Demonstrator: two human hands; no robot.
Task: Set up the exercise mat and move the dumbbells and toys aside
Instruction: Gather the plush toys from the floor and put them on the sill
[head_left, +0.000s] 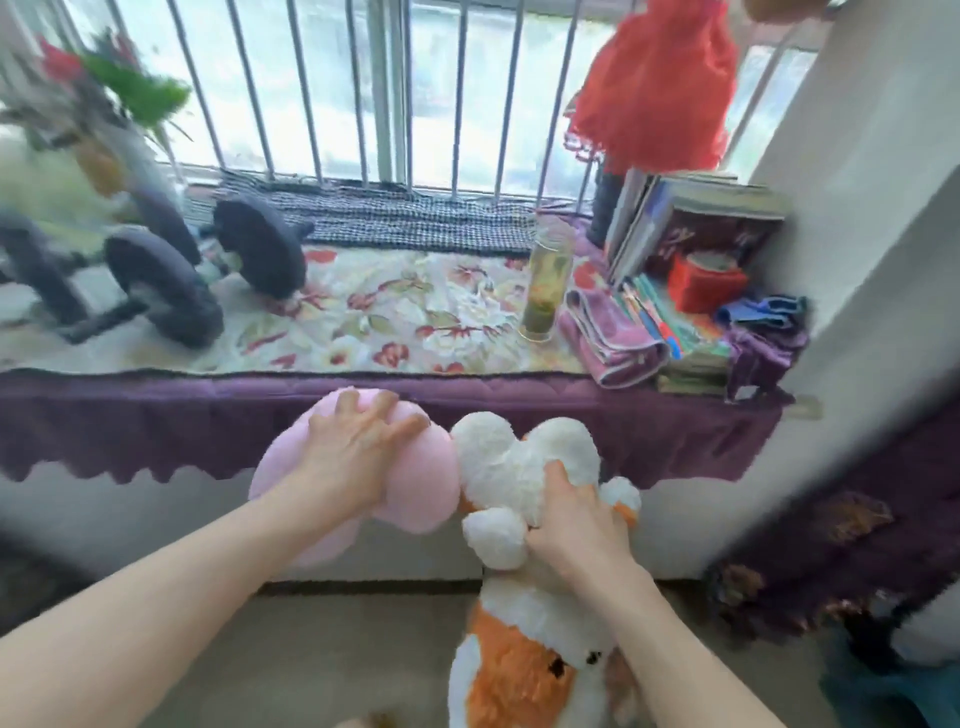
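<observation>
My left hand (358, 447) grips a soft pink plush toy (426, 467), fingers spread over its top, just below the ledge's front edge. A white and orange plush animal (519, 649) hangs in the grasp of my right hand (576, 525), its white paws up beside the pink toy. Two dark dumbbells lie on the window ledge at the left, one (156, 286) nearer and another (260, 249) behind it. No exercise mat is in sight.
The ledge has a floral cloth (395, 312) with a purple fringed edge (208, 415). A tall glass of greenish drink (545, 286), a folded pink towel (608, 343), books (691, 228) and a red box (701, 280) crowd the right end. Window bars stand behind. A red dress (654, 83) hangs above.
</observation>
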